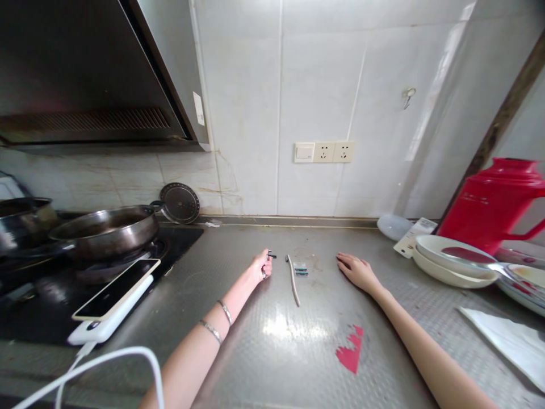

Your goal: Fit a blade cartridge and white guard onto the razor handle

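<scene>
My left hand [263, 264] is closed around a small dark object [273, 256], whose two short black ends stick out past the thumb. Most of that object is hidden in the fist, so its kind is unclear. Just right of the fist lies a slim pale stick [294, 284], slightly curved, with a dark tip at its far end. Beside the stick are small clear-and-teal packets [301, 269] on the metal counter [242, 352]. My right hand [355, 270] rests palm down further right, fingers stretched out and holding nothing.
A torn red piece [352, 349] lies nearer me. At left are a phone [117, 289] on a white power bank [113, 315], a white cable [128, 353] and a steel pan [108, 230]. Stacked bowls [451, 272] and a red thermos [489, 204] stand at right.
</scene>
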### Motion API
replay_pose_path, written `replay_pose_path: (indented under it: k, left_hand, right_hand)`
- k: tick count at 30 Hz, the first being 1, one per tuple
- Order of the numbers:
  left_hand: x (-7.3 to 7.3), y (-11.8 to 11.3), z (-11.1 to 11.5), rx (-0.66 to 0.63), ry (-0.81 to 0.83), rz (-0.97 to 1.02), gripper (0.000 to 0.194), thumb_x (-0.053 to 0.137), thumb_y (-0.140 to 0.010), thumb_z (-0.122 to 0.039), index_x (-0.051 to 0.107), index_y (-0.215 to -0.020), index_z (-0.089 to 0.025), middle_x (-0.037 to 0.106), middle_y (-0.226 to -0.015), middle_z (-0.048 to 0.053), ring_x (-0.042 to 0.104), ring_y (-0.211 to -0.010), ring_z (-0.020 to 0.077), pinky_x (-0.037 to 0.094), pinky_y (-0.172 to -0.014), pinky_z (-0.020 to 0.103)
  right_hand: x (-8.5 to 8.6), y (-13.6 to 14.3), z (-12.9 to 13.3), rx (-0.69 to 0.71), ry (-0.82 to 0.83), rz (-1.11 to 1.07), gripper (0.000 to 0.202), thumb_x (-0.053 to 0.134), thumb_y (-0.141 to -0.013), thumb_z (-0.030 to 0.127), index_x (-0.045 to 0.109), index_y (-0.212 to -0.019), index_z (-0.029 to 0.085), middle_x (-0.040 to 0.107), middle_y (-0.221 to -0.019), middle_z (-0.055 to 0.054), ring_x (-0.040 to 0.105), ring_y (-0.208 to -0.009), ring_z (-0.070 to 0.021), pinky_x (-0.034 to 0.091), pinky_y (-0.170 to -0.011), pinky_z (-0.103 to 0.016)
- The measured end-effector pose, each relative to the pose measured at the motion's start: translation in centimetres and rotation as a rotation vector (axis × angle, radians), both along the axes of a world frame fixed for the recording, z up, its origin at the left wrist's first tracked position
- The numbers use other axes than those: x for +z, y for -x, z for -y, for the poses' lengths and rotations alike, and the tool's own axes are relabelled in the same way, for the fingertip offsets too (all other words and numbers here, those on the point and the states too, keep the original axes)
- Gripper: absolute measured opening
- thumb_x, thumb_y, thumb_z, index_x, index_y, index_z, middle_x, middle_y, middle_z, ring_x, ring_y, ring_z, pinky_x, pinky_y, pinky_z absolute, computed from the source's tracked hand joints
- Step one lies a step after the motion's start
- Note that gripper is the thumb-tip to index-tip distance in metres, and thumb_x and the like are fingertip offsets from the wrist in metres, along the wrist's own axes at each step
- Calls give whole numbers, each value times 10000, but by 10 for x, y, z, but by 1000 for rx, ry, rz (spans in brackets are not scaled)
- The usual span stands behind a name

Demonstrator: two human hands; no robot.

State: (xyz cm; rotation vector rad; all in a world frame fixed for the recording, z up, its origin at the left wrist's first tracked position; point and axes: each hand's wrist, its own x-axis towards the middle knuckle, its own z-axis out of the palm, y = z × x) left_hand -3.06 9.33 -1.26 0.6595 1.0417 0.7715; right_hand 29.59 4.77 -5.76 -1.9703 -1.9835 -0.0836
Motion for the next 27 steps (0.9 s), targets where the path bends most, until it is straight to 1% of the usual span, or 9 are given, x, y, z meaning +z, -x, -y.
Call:
replay_pose_path:
  k: [7, 11, 13, 16, 19, 21, 24, 26, 27]
  left_hand:
    - [4, 0, 0, 45, -105, 4, 375, 331, -869, -438, 378, -600, -182, 218, -363, -112, 171, -262, 28, 111, -328, 163]
    - [9, -1, 1, 97, -255, 2, 372, 313, -849, -457, 455, -656, -171, 248, -376, -106, 201, -266, 35, 130, -327, 172]
    - [11, -1, 1, 96, -339, -23, 374, 295, -837, -438, 493, -683, -162, 273, -387, -97, 225, -269, 41, 148, -326, 181]
    - [14, -3, 4, 84, -442, -63, 326, 293, -814, -366, 527, -738, -152, 314, -419, -86, 262, -284, 45, 184, -331, 185]
    - [16, -5, 7, 111, -560, -101, 254, 320, -792, -304, 525, -783, -155, 351, -458, -79, 297, -315, 44, 229, -345, 178]
    - [16, -7, 8, 143, -645, -123, 211, 346, -786, -282, 517, -797, -159, 370, -479, -74, 316, -337, 48, 251, -350, 174]
    - [16, -8, 7, 153, -735, -145, 166, 401, -783, -268, 523, -796, -156, 403, -507, -63, 346, -367, 49, 267, -355, 166]
    - [15, -9, 6, 126, -747, -163, 146, 450, -778, -268, 532, -794, -149, 457, -542, -45, 405, -402, 50, 294, -374, 159]
    - [15, -10, 6, 113, -747, -171, 142, 471, -776, -270, 536, -798, -146, 494, -568, -31, 446, -429, 54, 315, -390, 157]
  right_hand:
    - [2, 2, 1, 1, -3, 1, 411, 320, -855, 396, 560, -1166, 276, 503, -1293, -38, 415, -1212, -228, 285, -978, -487]
    - [2, 2, 3, 0, -11, -13, 411, 318, -853, 391, 562, -1158, 265, 510, -1285, -38, 422, -1207, -231, 284, -979, -494]
    - [5, 2, 5, 7, -54, -32, 406, 319, -850, 380, 570, -1143, 253, 532, -1261, -42, 442, -1189, -224, 309, -972, -459]
    - [18, 10, 10, -17, -178, -95, 394, 311, -848, 358, 605, -1077, 228, 604, -1161, -58, 513, -1112, -210, 374, -922, -360]
    - [42, 36, 16, -101, -214, -204, 393, 306, -851, 406, 627, -980, 220, 685, -939, -65, 619, -889, -200, 447, -737, -281]
    - [59, 63, 20, -93, -113, -240, 403, 307, -852, 454, 625, -916, 215, 692, -768, -48, 636, -708, -176, 442, -619, -249]
    - [74, 109, 27, 66, 253, -215, 489, 302, -841, 536, 634, -745, 190, 659, -598, -39, 592, -487, -138, 421, -526, -235]
    - [77, 134, 32, 139, 465, -145, 551, 298, -825, 582, 630, -654, 177, 649, -571, -56, 588, -461, -140, 427, -518, -242]
    - [76, 145, 33, 142, 485, -96, 561, 299, -819, 593, 635, -648, 179, 659, -597, -67, 606, -497, -152, 437, -540, -251]
